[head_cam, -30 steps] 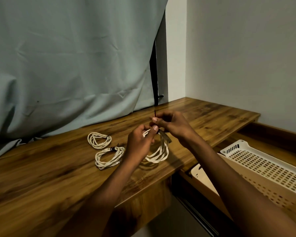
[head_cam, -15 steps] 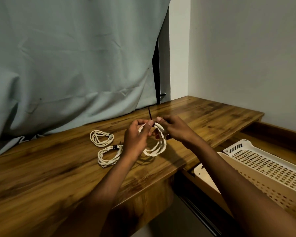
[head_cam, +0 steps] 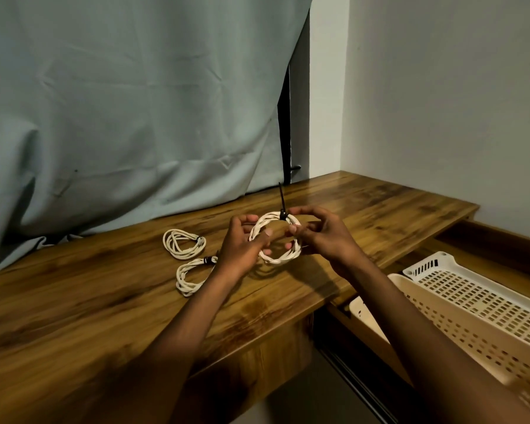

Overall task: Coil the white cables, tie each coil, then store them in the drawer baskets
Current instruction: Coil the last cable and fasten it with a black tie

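Looks like a room in a home, a plain corner set up as a desk nook. Wood-grain desktop point(head_cam: 74, 325) fitted against bare pale walls point(head_cam: 441, 102), with a grey-green fabric curtain point(head_cam: 120, 102) hung behind and draping onto the surface. To the right, an open drawer point(head_cam: 502, 249) holding perforated plastic baskets point(head_cam: 471, 304) for household storage.
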